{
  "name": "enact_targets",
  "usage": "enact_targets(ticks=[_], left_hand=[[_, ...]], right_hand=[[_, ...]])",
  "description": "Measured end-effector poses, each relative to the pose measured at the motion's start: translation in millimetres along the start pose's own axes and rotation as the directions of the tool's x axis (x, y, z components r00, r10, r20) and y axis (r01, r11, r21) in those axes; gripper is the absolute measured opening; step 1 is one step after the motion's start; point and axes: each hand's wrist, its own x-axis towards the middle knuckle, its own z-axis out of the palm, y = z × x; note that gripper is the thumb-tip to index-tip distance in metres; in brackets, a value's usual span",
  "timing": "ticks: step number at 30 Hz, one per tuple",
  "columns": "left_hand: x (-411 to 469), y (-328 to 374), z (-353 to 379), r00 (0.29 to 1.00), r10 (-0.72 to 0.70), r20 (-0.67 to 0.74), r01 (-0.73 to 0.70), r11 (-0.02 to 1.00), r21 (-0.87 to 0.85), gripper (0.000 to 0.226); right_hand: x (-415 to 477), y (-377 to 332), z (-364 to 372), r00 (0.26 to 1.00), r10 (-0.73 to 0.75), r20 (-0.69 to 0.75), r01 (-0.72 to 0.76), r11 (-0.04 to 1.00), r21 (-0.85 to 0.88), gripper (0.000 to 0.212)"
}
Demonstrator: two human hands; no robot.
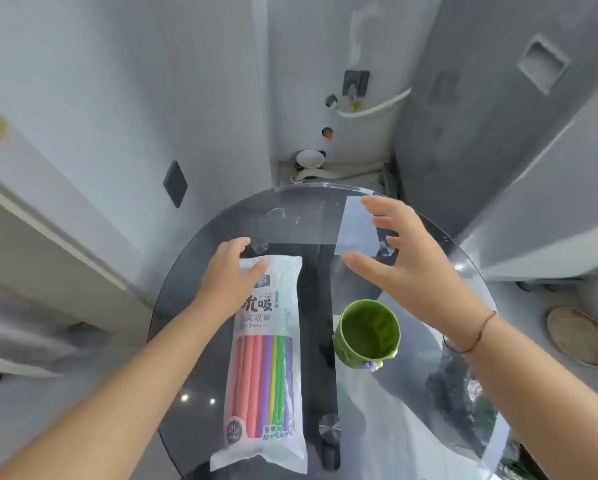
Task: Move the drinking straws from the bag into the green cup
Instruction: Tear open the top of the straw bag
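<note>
- your left hand [226,275] rests fingers on the far end of the bag [266,344], not clamped.
- your right hand [405,251] hovers spread wide, holding nothing, beyond the green cup [368,332] on the worktop [290,216].

Bag [268,341] under my left hand [226,271]: translucent white, black printed lettering, dark round badge at its 7 o'clock corner. Straws [261,382] inside: coral pink, purple, yellow, green stripes. Cup [368,336] at 3 o'clock of the bag: green, small purple trim on the base. Table [412,410]: smoky grey glass. Dark cord on my right wrist.
</note>
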Motion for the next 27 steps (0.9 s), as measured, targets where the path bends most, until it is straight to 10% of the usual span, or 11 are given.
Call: enact_targets(ticks=[8, 22, 27], left_hand=[[45, -33, 40, 0.996, 0.091, -0.019, -0.08, 0.942, 0.327, 0.029], [-20, -28, 16, 0.993, 0.104, 0.058, -0.1, 0.993, -0.058, 0.013], [-60, 6, -11, 0.975, 0.216, -0.048, -0.217, 0.976, -0.024, 0.018]], right_hand=[[-5, 57, 40, 0.988, -0.15, -0.043, 0.144, 0.982, -0.121, 0.037], [-122, 17, 51, 0.929, -0.176, -0.326, 0.174, 0.984, -0.038, 0.018], [-122, 9, 88, 0.997, 0.035, -0.07, -0.03, 0.997, 0.065, 0.013]])
